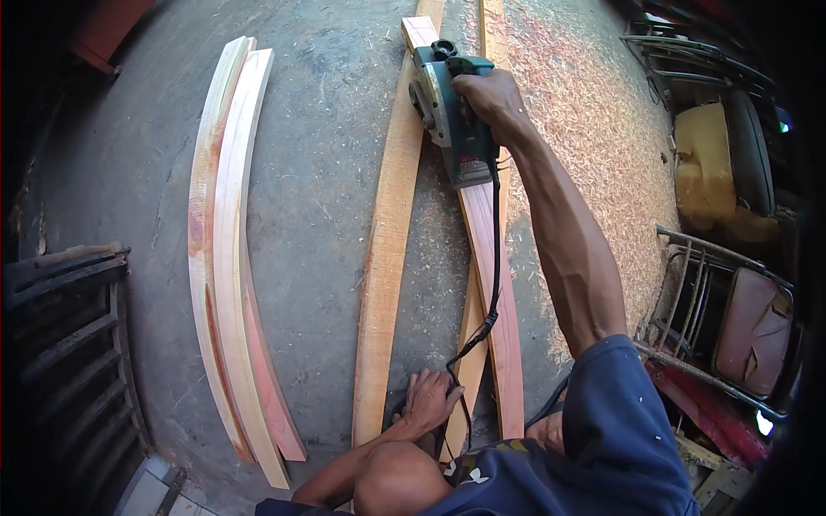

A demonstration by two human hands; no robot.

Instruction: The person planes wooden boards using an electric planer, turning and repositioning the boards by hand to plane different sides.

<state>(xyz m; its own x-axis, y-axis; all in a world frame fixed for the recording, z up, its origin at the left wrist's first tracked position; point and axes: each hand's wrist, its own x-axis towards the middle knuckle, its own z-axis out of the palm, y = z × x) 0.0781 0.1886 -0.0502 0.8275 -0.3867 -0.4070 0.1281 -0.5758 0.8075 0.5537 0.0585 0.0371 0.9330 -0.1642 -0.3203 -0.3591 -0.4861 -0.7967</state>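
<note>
On the concrete floor [327, 172], the right hand [490, 99] grips the handle of a green planer [452, 112] riding a reddish plank [486, 241] at its far end. Near the plank's close end, the left hand [428, 400] presses flat, fingers spread, holding nothing, beside the black cord [494, 258]. Planed boards [228, 258] lie well apart toward the floor's left.

Grey concrete floor [129, 172], with wood shavings [594, 129] spread thickly at right. Dark slatted wooden frame [64, 335] stood at left; worn metal-framed chairs [731, 318] were stacked at right. Daylight was even.
</note>
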